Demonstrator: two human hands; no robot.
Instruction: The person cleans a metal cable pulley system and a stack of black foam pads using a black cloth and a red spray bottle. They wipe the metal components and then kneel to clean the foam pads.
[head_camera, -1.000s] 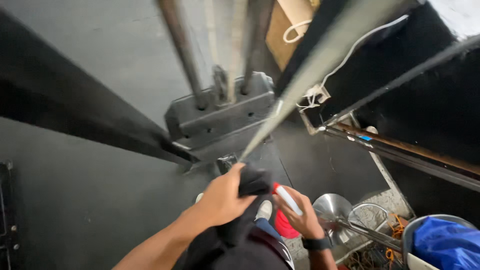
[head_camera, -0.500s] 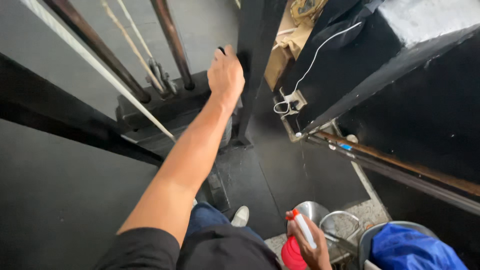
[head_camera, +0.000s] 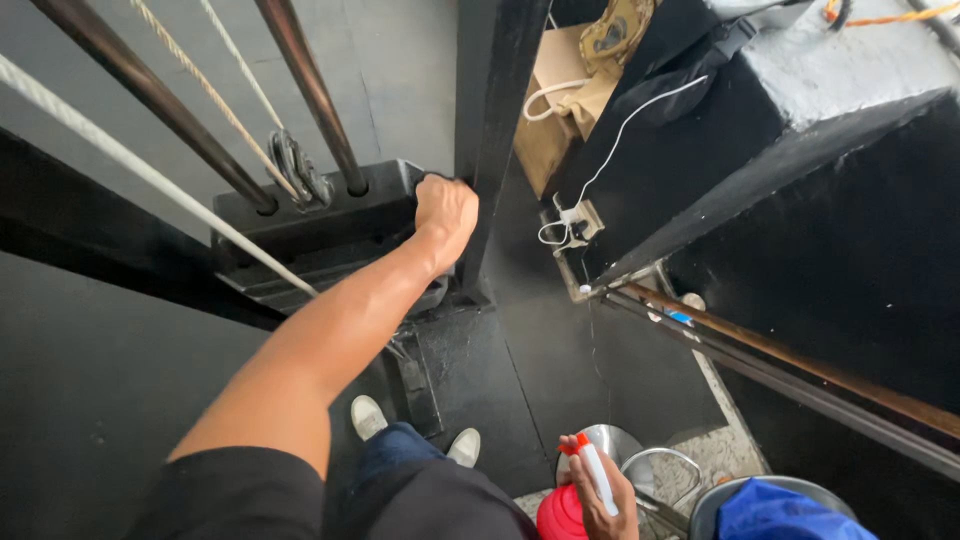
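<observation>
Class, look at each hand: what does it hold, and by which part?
The right hand grips a red spray bottle at its neck, under the white nozzle. The left hand presses a dark cloth against the black weight stack.

Short black sleeve (head_camera: 235, 495) on a bare left arm (head_camera: 340, 330), dark blue jeans (head_camera: 405, 475), pale worn shoes (head_camera: 368, 415)

The left hand (head_camera: 445, 212), raised from the lap to the black upright, has been lowered and closed against the weight stack (head_camera: 330, 225). The spray bottle (head_camera: 585, 490) has been lowered beside the knee.
</observation>
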